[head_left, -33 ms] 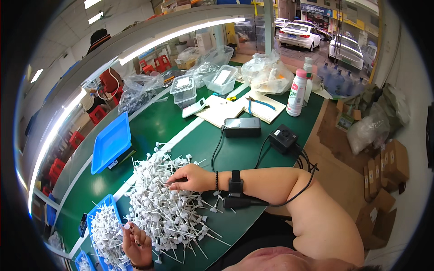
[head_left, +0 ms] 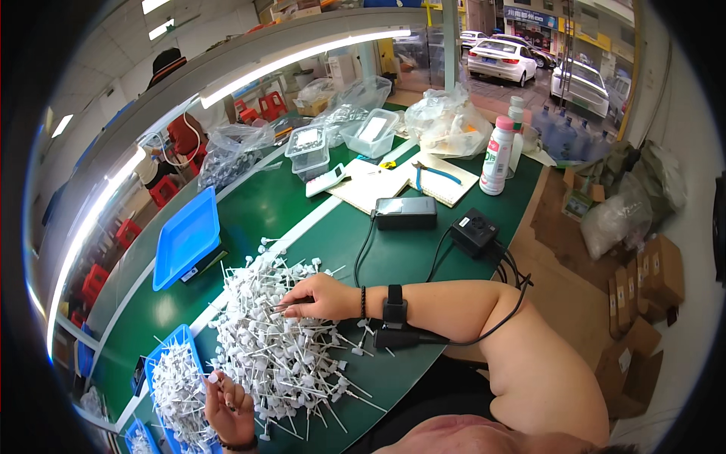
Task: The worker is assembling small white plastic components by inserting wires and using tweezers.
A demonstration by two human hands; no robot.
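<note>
A heap of small white plastic parts (head_left: 276, 356) with thin stems spreads over the green table. My right hand (head_left: 321, 296) is over the top of the heap, its fingers closed on a slim dark tool that looks like tweezers (head_left: 284, 306). The tool's tip points left, down among the parts. Nearer to me and further left, my left hand (head_left: 229, 408) is raised between the heap and a blue tray (head_left: 189, 349). Its thumb and finger pinch one small white part (head_left: 213, 377). More white parts of the same kind fill that tray.
Beyond the heap stands another blue tray (head_left: 185, 238). A black power bank (head_left: 406, 213) and a black adapter (head_left: 475, 231) with cables lie to the right. Farther back are notebooks (head_left: 370, 189), blue-handled pliers (head_left: 439, 174), a calculator (head_left: 327, 180), clear tubs (head_left: 308, 151) and a bottle (head_left: 495, 159).
</note>
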